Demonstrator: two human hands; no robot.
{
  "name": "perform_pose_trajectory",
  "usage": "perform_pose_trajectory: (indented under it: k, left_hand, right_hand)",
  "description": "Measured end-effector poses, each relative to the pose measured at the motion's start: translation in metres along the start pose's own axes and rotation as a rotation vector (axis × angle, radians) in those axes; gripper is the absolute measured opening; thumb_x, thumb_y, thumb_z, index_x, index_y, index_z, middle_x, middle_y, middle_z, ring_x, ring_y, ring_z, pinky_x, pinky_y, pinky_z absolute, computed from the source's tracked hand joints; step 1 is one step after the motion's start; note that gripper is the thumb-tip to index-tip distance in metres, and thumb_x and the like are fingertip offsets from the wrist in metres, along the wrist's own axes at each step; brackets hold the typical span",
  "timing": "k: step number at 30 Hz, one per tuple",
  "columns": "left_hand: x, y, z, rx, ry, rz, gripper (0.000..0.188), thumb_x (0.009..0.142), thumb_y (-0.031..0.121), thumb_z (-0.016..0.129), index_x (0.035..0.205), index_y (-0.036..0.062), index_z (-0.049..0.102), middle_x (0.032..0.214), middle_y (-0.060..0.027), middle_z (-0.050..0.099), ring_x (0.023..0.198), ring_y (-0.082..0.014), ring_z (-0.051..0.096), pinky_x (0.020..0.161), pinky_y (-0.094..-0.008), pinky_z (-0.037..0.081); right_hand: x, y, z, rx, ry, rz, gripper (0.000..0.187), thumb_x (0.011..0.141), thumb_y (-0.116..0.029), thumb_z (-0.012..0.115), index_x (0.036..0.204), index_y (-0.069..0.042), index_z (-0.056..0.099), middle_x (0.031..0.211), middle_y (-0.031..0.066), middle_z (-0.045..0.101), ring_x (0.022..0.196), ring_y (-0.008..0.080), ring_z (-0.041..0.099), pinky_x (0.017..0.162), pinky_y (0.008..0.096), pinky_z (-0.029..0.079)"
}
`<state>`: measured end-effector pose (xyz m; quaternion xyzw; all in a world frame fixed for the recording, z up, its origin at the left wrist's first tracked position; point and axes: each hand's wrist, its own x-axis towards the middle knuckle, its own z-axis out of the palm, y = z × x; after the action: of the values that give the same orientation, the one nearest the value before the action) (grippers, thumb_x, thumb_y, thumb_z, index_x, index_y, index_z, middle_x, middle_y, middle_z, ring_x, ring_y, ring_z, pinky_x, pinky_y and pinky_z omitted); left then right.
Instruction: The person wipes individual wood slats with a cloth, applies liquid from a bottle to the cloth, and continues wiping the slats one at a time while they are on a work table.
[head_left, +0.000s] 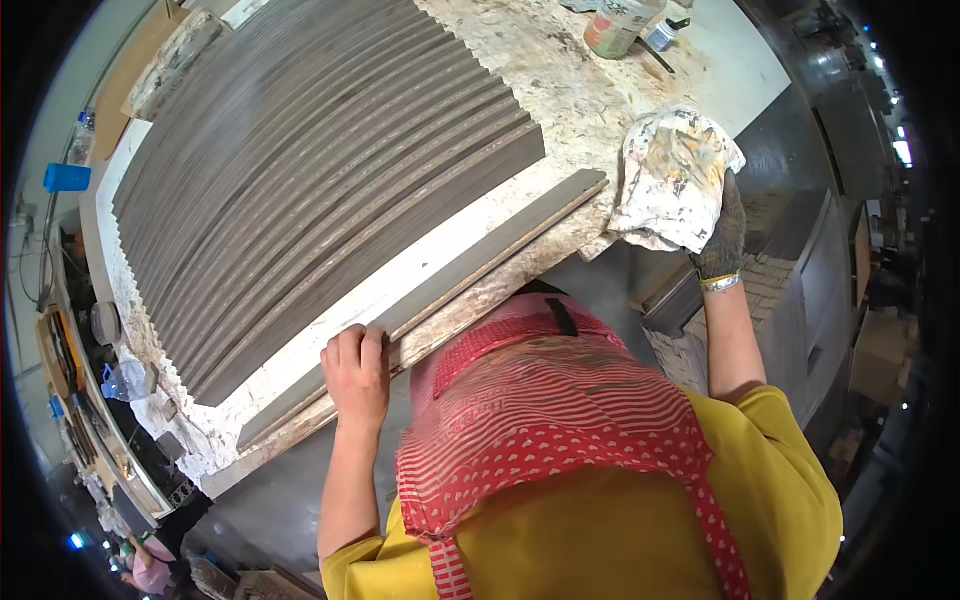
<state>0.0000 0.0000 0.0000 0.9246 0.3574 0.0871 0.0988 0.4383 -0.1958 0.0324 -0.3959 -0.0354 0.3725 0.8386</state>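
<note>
A long narrow grey wood-look board (485, 248) lies along the near edge of the worktable. My bare left hand (357, 378) is closed over the board's near edge, left of its middle, fingers curled onto its top. My right hand (722, 235), in a dark knit glove, grips a white cloth (672, 185) smeared with yellow, brown and black stains. The cloth lies over the table's right corner, just beyond the board's right end; it hides part of my right fingers. Beyond the board, many similar grey boards (320, 180) lie side by side in a stepped stack.
At the far right stand a plastic tub (615, 28) and a small white-and-blue bottle (663, 36), with a dark thin tool beside them. A blue cup (67, 178) and a clear plastic jug (127, 382) are on the left. Stacked panels (765, 285) stand beyond my right arm.
</note>
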Motion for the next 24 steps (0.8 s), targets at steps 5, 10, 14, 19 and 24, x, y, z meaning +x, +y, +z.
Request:
perform_pose_trajectory:
  k: [5,10,14,19,24]
  left_hand:
    - [0.0,0.032,-0.006,-0.025,0.056,0.12,0.034,0.076,0.018,0.07,0.108,0.01,0.06,0.12,-0.0094,0.056,0.111,-0.0274,0.053,0.088,-0.0391,0.042]
    - [-0.004,0.026,0.015,-0.024,0.114,0.092,0.027,0.079,0.013,0.063,0.105,0.017,0.064,0.129,-0.0067,0.054,0.114,-0.0267,0.052,0.091,-0.0402,0.039]
    - [-0.007,0.017,0.019,-0.066,0.124,0.099,0.027,0.078,0.012,0.062,0.104,0.0166,0.065,0.128,-0.0066,0.055,0.114,-0.0262,0.053,0.09,-0.0386,0.039]
    - [-0.016,0.016,0.015,-0.076,0.148,0.078,0.026,0.076,0.012,0.061,0.101,0.0152,0.066,0.124,-0.0074,0.057,0.112,-0.0264,0.054,0.089,-0.0419,0.039]
    - [-0.016,0.005,0.03,-0.235,0.245,0.108,0.038,0.079,0.02,0.07,0.114,0.0077,0.061,0.116,-0.0153,0.058,0.105,-0.0316,0.057,0.085,-0.0428,0.044]
  right_hand:
    - [-0.008,-0.006,-0.001,0.017,-0.013,-0.001,0.049,0.098,-0.03,0.047,0.136,0.0,0.04,0.133,0.0186,0.05,0.116,0.03,0.054,0.099,0.044,0.045]
    - [-0.008,-0.008,-0.01,-0.033,0.007,-0.005,0.05,0.097,-0.031,0.048,0.136,-0.001,0.041,0.133,0.0176,0.05,0.117,0.0304,0.053,0.1,0.0445,0.044]
    - [-0.014,-0.007,-0.005,-0.068,0.032,0.003,0.052,0.095,-0.033,0.05,0.135,-0.001,0.041,0.133,0.0161,0.05,0.118,0.03,0.052,0.101,0.0445,0.043]
    - [-0.004,0.002,-0.015,-0.192,0.2,-0.087,0.048,0.095,-0.026,0.051,0.135,-0.002,0.042,0.133,0.0157,0.051,0.117,0.028,0.052,0.101,0.0431,0.042]
    - [0.002,-0.025,-0.102,0.0,-0.33,0.222,0.052,0.097,-0.033,0.043,0.141,-0.006,0.035,0.143,0.0187,0.039,0.129,0.0361,0.039,0.108,0.0523,0.032]
